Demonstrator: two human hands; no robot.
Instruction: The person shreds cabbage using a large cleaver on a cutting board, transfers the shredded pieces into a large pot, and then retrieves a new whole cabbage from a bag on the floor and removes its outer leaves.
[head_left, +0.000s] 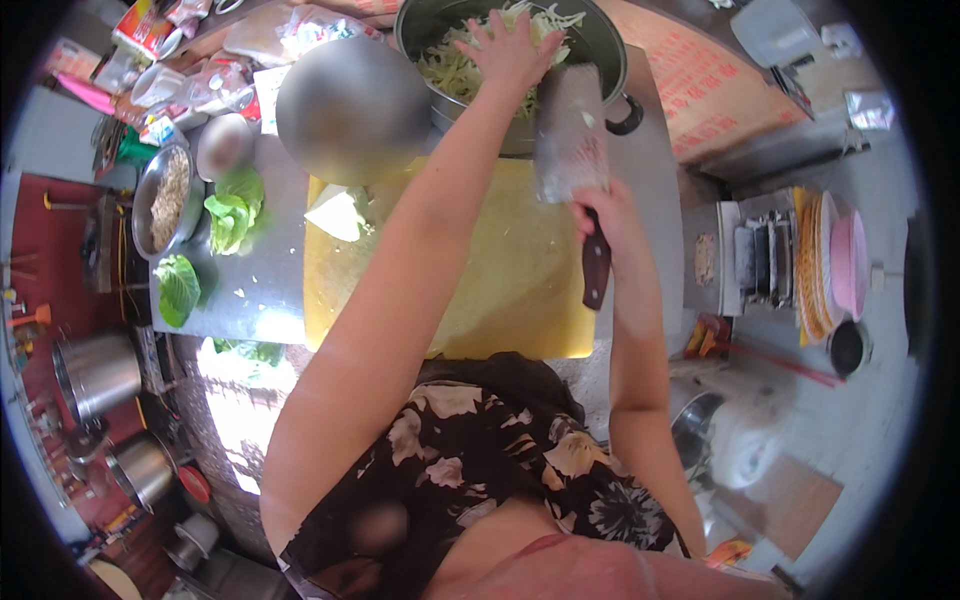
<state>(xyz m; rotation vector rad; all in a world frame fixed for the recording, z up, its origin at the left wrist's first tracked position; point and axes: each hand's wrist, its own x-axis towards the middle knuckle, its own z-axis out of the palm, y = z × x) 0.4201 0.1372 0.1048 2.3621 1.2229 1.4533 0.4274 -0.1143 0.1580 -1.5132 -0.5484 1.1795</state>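
With fingers spread, my left hand lies over shredded cabbage in a large metal pot. It appears to touch the shreds. My right hand grips the dark handle of a cleaver. The wide cleaver blade points away from me beside the pot's near right wall, with bits of cabbage stuck to it. Below my arms is a yellow cutting board, bearing a wedge of cabbage near its far left corner. My left forearm hides part of the board.
A round metal bowl, blurred, stands left of the pot. Further left are a metal bowl of pale shreds, a small bowl and loose cabbage leaves. The pot's side handle juts out right, near the blade.
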